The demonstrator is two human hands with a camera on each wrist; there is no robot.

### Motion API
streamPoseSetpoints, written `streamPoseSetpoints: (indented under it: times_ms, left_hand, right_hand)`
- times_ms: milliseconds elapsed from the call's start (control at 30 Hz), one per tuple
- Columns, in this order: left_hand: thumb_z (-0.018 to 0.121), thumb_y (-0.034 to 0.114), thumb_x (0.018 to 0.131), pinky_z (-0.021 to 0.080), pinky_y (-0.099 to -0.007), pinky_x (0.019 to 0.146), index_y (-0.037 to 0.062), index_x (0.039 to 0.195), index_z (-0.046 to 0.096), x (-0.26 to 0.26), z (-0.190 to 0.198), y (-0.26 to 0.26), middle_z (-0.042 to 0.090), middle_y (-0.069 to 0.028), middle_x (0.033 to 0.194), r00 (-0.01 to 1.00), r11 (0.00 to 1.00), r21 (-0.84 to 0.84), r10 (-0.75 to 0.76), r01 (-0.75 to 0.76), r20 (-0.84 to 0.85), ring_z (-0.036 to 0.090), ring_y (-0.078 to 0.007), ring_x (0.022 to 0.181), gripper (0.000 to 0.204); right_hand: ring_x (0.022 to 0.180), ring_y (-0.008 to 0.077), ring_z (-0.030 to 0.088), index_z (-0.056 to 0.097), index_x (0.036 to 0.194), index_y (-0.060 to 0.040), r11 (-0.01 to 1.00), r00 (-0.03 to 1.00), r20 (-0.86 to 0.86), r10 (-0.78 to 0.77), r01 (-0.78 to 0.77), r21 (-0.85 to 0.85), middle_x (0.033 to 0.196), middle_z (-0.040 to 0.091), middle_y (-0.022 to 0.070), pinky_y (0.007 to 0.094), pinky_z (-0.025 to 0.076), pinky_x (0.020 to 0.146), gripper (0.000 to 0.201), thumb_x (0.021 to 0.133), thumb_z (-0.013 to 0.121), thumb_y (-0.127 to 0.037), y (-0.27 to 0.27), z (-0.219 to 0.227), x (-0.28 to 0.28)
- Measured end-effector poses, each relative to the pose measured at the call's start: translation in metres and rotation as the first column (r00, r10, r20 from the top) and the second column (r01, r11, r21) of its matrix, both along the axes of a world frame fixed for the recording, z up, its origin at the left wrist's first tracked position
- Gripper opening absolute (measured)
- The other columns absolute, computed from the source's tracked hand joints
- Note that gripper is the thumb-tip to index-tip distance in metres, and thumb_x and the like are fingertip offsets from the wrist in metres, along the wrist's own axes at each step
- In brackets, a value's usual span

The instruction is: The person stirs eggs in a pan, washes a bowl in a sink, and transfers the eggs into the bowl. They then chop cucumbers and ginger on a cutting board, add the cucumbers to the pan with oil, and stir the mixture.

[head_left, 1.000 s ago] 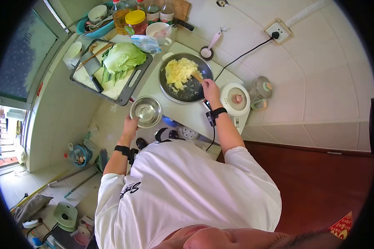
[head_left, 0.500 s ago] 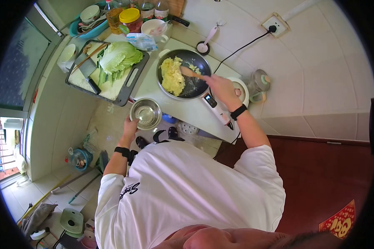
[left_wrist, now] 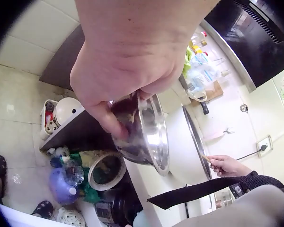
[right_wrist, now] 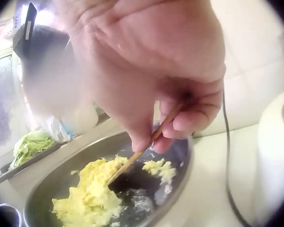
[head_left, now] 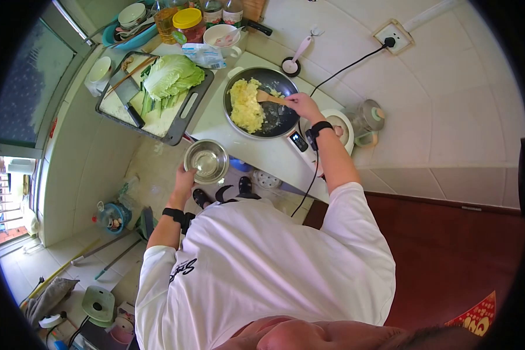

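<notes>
My left hand (head_left: 184, 179) holds a shiny metal bowl (head_left: 207, 161) by its rim, beside the counter's front edge; its inside looks bare. In the left wrist view, fingers lie along the outside of the tilted bowl (left_wrist: 154, 135). My right hand (head_left: 304, 107) grips a wooden spatula (head_left: 272, 99) by the handle over a dark frying pan (head_left: 276, 123). Yellow scrambled egg (head_left: 246, 106) is heaped on the pan's left side, and the spatula's blade meets it. In the right wrist view, thumb and fingers pinch the spatula (right_wrist: 132, 161); a smaller egg clump (right_wrist: 159, 170) lies apart.
Left of the pan, a cutting board (head_left: 157, 125) carries Chinese cabbage (head_left: 172, 77) and a cleaver (head_left: 127, 91). A white lidded appliance (head_left: 345, 131) stands to the right, near a black cord (head_left: 347, 73). Behind are a white cup (head_left: 221, 36) and several bottles.
The spatula has swept the egg leftward into a heap, leaving small bits at the right. My right hand swung right, then partly back. The left hand and bowl stay nearly still.
</notes>
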State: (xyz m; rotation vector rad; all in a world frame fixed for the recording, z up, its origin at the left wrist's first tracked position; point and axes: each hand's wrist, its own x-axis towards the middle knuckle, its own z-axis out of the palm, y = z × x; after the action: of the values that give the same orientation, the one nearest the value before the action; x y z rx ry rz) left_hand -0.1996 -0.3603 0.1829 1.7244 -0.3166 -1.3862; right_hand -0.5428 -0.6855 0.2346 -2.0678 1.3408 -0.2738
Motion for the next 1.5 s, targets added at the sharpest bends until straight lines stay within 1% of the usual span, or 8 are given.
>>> streamPoseSetpoints:
  times_ms: [200,267,467,600,767,1067,1267,1500]
  left_hand:
    - [0.055,0.002,0.087,0.057,-0.0327,0.064,0.0023,0.133,0.048,-0.003,-0.005,0.007,0.063,-0.0116,0.109,0.995,0.996,-0.028,0.089,-0.09,-0.053,0.067,-0.0203,0.089,0.047]
    - [0.056,0.002,0.087,0.058,-0.033,0.067,0.0021,0.133,0.047,-0.002,-0.011,0.008,0.063,-0.0122,0.11,0.993,0.994,-0.033,0.099,-0.101,-0.063,0.067,-0.0211,0.09,0.047]
    - [0.057,0.005,0.087,0.059,-0.0353,0.07,0.0084,0.132,0.05,-0.001,-0.022,0.007,0.065,-0.0081,0.11,0.993,0.995,-0.006,0.102,-0.103,-0.061,0.067,-0.0187,0.091,0.045]
    - [0.057,0.005,0.087,0.059,-0.0355,0.07,0.0084,0.132,0.05,-0.001,-0.019,0.007,0.065,-0.008,0.11,0.993,0.995,-0.004,0.1,-0.1,-0.055,0.067,-0.0189,0.092,0.045]
    - [0.057,0.006,0.087,0.059,-0.0357,0.07,0.0082,0.134,0.049,-0.002,-0.02,0.005,0.065,-0.0084,0.11,0.992,0.996,-0.018,0.089,-0.091,-0.084,0.067,-0.0193,0.092,0.048]
    - [0.059,0.01,0.087,0.059,-0.0352,0.07,0.0063,0.134,0.048,-0.005,-0.014,-0.002,0.064,-0.0086,0.11,0.997,0.999,-0.004,0.043,-0.043,-0.061,0.067,-0.0188,0.091,0.048]
    - [0.061,0.022,0.092,0.059,-0.0356,0.073,0.0061,0.132,0.05,-0.009,-0.002,-0.004,0.065,-0.0073,0.112,0.997,0.999,0.003,0.032,-0.032,-0.071,0.067,-0.0177,0.094,0.044]
    - [0.061,0.035,0.095,0.058,-0.0369,0.078,0.0063,0.131,0.051,-0.007,0.006,-0.003,0.064,-0.0063,0.114,0.996,0.998,-0.056,0.02,-0.025,-0.085,0.065,-0.017,0.098,0.047]
  right_hand:
    - [0.083,0.0251,0.068,0.072,0.108,-0.0101,0.984,0.995,-0.053,0.079,-0.087,-0.155,0.091,0.071,0.0107,0.0368,0.052,0.073,0.025,0.089,0.066,-0.025,0.012,0.019,0.023]
    - [0.085,0.0259,0.066,0.071,0.106,-0.0153,0.834,0.951,-0.139,0.274,-0.308,-0.458,0.09,0.068,0.0064,0.0399,0.052,0.071,0.022,0.086,0.064,-0.019,0.017,0.03,0.018]
    - [0.086,0.0229,0.062,0.067,0.107,-0.018,0.542,0.752,-0.5,0.43,-0.658,-0.523,0.081,0.058,0.0048,0.035,0.052,0.067,0.029,0.079,0.062,-0.014,0.068,0.096,0.018]
    - [0.081,0.0263,0.062,0.068,0.104,-0.0177,0.581,0.792,-0.485,0.371,-0.606,-0.544,0.078,0.056,0.0048,0.0356,0.052,0.065,0.023,0.083,0.06,-0.013,0.083,0.122,-0.003]
    - [0.074,0.032,0.065,0.073,0.089,-0.0141,0.841,0.923,-0.373,-0.091,-0.129,-0.525,0.079,0.064,0.0081,0.0432,0.052,0.065,0.014,0.087,0.061,-0.019,0.049,0.093,-0.047]
    - [0.087,0.033,0.068,0.076,0.098,-0.0172,0.987,0.987,-0.112,-0.111,0.096,-0.133,0.094,0.071,0.0144,0.0435,0.054,0.076,0.019,0.087,0.063,-0.025,0.006,0.05,-0.013]
    - [0.083,0.0318,0.066,0.073,0.098,-0.0162,0.879,0.963,-0.26,-0.065,-0.068,-0.471,0.089,0.068,0.009,0.0443,0.053,0.072,0.017,0.084,0.062,-0.019,0.01,0.056,0.01]
    - [0.082,0.0291,0.065,0.069,0.104,-0.0208,0.743,0.875,-0.406,0.263,-0.452,-0.494,0.087,0.059,0.0072,0.0414,0.052,0.067,0.026,0.083,0.057,-0.01,0.038,0.073,0.034]
